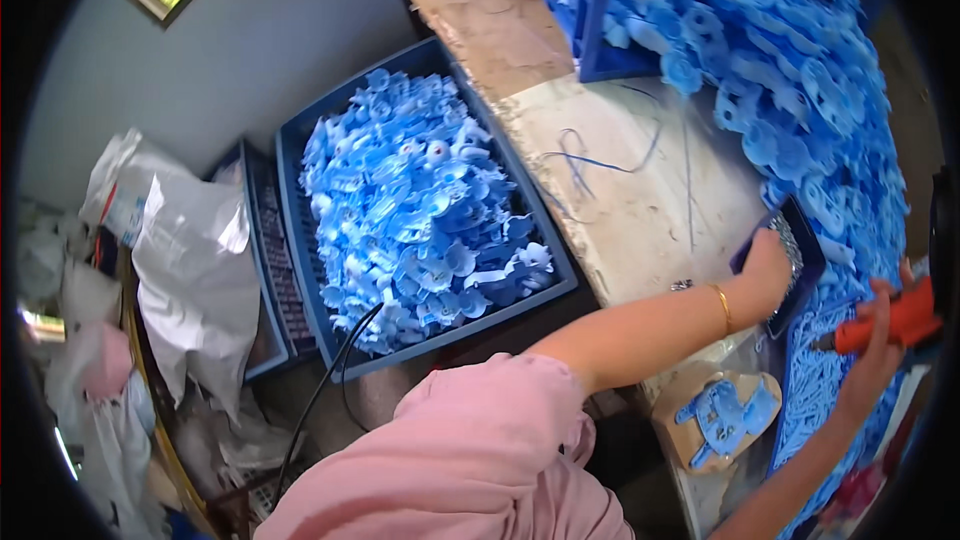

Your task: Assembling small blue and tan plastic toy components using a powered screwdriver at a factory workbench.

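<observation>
My left hand [765, 268] reaches into a small dark blue tray [815, 240] of tiny silvery metal pieces [788, 240] that look like screws. Its fingertips are hidden by the back of the hand, so I cannot see what they hold. At the far right, my right hand [876, 335] grips a red electric screwdriver [868, 333], its dark tip pointing left. Between my arms, a light blue plastic part [728, 414] with small fittings lies on a tan block [683, 440] at the bench's near end.
A large heap of blue plastic parts [800, 90] covers the right side of the bench [640, 195]. Pale blue strips [825, 365] fill a blue container below it. Left of the bench stands a blue crate [297, 180] piled with parts. A black cable [322, 380] hangs beside it, near white bags [190, 270].
</observation>
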`<state>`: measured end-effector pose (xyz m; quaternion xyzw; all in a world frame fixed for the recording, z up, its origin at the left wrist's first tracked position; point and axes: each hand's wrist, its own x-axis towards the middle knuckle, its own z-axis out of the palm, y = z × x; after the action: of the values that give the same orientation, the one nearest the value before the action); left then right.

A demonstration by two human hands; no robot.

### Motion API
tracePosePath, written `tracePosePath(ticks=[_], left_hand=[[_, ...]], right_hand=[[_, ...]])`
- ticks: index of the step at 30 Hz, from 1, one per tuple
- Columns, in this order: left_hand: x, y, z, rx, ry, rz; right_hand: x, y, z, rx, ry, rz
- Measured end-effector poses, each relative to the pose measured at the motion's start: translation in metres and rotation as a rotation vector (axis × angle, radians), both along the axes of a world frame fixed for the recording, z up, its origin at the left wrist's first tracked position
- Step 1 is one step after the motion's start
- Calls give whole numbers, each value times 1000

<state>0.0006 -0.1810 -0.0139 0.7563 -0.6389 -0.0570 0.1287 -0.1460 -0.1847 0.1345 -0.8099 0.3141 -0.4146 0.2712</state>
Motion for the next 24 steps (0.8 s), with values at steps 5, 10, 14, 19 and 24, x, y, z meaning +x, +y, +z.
tracePosePath(ticks=[5, 10, 14, 19, 24], left_hand=[[3, 9, 0, -48, -20, -44], [10, 17, -5, -163, 77, -57], [9, 9, -17, -398, 321, -10], [11, 10, -29, -504, 673, 51], [2, 56, -10, -543, 435, -335]], right_hand=[[-23, -15, -7, 98, -33, 22], [-28, -8, -3, 227, -74, 129], [-28, -3, -3, 282, -42, 155], [-4, 28, -5, 292, -52, 60], [-21, 24, -7, 301, 32, -4]])
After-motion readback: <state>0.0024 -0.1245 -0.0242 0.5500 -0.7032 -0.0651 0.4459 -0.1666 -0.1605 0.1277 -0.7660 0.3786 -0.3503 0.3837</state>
